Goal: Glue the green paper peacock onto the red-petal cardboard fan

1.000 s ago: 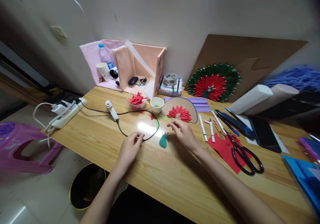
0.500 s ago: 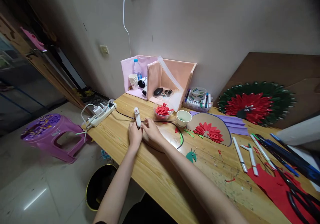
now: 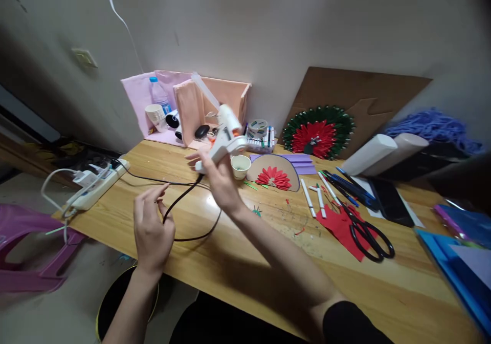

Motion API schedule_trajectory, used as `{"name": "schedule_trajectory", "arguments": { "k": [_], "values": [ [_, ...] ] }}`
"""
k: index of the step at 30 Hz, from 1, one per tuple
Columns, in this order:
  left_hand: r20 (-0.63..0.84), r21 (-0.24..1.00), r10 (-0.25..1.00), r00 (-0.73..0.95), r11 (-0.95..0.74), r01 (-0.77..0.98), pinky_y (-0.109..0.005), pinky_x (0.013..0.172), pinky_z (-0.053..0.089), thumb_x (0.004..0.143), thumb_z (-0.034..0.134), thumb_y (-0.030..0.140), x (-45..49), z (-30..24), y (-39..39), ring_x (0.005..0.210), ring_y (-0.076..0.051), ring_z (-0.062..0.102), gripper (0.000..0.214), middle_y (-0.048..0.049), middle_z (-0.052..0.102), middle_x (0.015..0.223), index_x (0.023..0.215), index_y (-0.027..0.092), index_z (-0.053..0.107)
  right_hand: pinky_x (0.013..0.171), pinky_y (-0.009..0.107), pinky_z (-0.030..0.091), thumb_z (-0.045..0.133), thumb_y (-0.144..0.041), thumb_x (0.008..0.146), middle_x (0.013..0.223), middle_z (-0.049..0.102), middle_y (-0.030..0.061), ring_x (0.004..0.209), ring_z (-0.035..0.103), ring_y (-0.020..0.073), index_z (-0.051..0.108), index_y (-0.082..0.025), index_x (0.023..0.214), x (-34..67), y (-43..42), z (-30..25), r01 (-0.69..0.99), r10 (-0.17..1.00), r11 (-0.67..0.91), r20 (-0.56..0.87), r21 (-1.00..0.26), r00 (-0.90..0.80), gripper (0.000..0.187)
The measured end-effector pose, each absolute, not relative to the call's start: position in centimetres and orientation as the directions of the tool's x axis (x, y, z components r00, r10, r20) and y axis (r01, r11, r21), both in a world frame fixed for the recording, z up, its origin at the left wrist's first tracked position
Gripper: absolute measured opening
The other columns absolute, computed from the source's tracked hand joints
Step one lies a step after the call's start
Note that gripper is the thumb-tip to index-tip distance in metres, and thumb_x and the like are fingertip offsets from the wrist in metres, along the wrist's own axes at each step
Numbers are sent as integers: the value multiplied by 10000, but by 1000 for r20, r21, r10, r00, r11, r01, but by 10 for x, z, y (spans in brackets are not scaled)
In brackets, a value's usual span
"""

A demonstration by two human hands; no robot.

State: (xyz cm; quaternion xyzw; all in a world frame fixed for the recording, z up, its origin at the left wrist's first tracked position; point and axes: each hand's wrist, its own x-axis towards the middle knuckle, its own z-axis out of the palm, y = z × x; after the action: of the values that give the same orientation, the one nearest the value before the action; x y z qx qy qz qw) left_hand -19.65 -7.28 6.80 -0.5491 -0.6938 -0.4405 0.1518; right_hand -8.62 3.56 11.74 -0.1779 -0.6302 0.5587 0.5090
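Note:
My right hand (image 3: 224,185) is closed around the handle of a white hot glue gun (image 3: 229,121), raised above the table with its body tilted. A black cord (image 3: 184,194) hangs from the handle down to my left hand (image 3: 151,231). The fingers of that hand curl loosely about the cord, low over the table's front left part. Behind the glue gun is a paper cup (image 3: 241,166). Beside the cup lies a brown rounded card (image 3: 288,172) bearing a red petal fan (image 3: 273,178). A small green paper piece (image 3: 257,211) lies nearby.
A power strip (image 3: 100,183) sits at the left edge. Pink box compartments (image 3: 187,113) stand against the wall. Markers (image 3: 308,198), red paper (image 3: 345,229) and black scissors (image 3: 370,236) lie to the right. A cardboard sheet (image 3: 368,85) with a red-green fan leans behind.
The glue gun has risen from upright near the table into my right hand. My left hand has moved off it, left and nearer me, to the cord. The view has swung right.

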Motion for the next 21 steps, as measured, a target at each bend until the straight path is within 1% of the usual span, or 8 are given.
{"name": "schedule_trajectory", "arguments": {
  "k": [4, 7, 8, 10, 12, 14, 17, 21],
  "values": [
    [639, 434, 747, -183, -154, 888, -366, 912, 430, 810, 482, 77, -198, 59, -81, 1007, -217, 536, 337, -96, 576, 1030, 1109, 205, 568, 776, 315, 487, 363, -299, 939, 835, 528, 9, 750, 567, 131, 444, -233, 1072, -5, 56, 123, -261, 804, 471, 532, -842, -264, 169],
    [206, 656, 966, 153, -253, 711, -314, 878, 450, 832, 528, 186, -183, 64, -84, 1007, -196, 561, 247, -56, 601, 1049, 1057, 270, 585, 699, 300, 484, 400, -296, 922, 794, 515, -3, 695, 546, 127, 455, -224, 972, 55, 58, 103, -131, 839, 453, 472, -882, -271, 104],
    [10, 725, 956, 295, -210, 656, -317, 899, 444, 805, 590, 249, -174, 66, -82, 1052, -205, 552, 311, -49, 593, 1119, 1112, 289, 570, 682, 299, 479, 411, -307, 916, 777, 515, -7, 677, 537, 127, 446, -221, 958, 72, 56, 91, -99, 859, 431, 441, -897, -260, 102],
    [-161, 810, 865, 476, -159, 564, -315, 902, 445, 713, 695, 340, -151, 67, -70, 1090, -224, 543, 487, -42, 580, 1197, 1174, 295, 545, 643, 294, 469, 423, -330, 907, 749, 514, -8, 640, 521, 128, 439, -210, 911, 102, 50, 65, -28, 891, 365, 358, -930, -279, 122],
    [-178, 802, 886, 428, -121, 585, -331, 915, 423, 843, 526, 372, -125, 60, -50, 1070, -215, 550, 314, -62, 594, 1162, 1131, 258, 574, 620, 282, 459, 434, -339, 903, 762, 523, -4, 655, 525, 130, 421, -210, 905, 124, 44, 36, 16, 919, 290, 273, -957, -285, 129],
    [-129, 685, 970, 207, -64, 725, -365, 878, 419, 882, 440, 387, -101, 48, -28, 1003, -242, 558, 295, -109, 611, 1053, 1020, 185, 604, 597, 270, 452, 451, -347, 893, 757, 524, -10, 625, 505, 121, 414, -209, 939, 139, 38, 10, 45, 940, 217, 196, -975, -281, 149],
    [-144, 481, 990, 13, 58, 875, -375, 799, 420, 758, 627, 377, -79, 28, -4, 966, -290, 544, 313, -144, 582, 1003, 954, 137, 588, 538, 260, 447, 456, -377, 882, 766, 509, -10, 576, 502, 115, 408, -206, 1003, 151, 32, -15, 27, 946, 84, 71, -996, -315, 215],
    [-170, 522, 985, -11, 99, 847, -324, 715, 412, 621, 740, 367, -75, 13, 5, 873, -251, 557, 347, -85, 576, 929, 859, 178, 574, 518, 260, 454, 462, -389, 865, 762, 517, -6, 556, 507, 117, 396, -205, 1073, 155, 26, -26, 15, 944, 20, 14, -1000, -328, 285]
  ]
}}
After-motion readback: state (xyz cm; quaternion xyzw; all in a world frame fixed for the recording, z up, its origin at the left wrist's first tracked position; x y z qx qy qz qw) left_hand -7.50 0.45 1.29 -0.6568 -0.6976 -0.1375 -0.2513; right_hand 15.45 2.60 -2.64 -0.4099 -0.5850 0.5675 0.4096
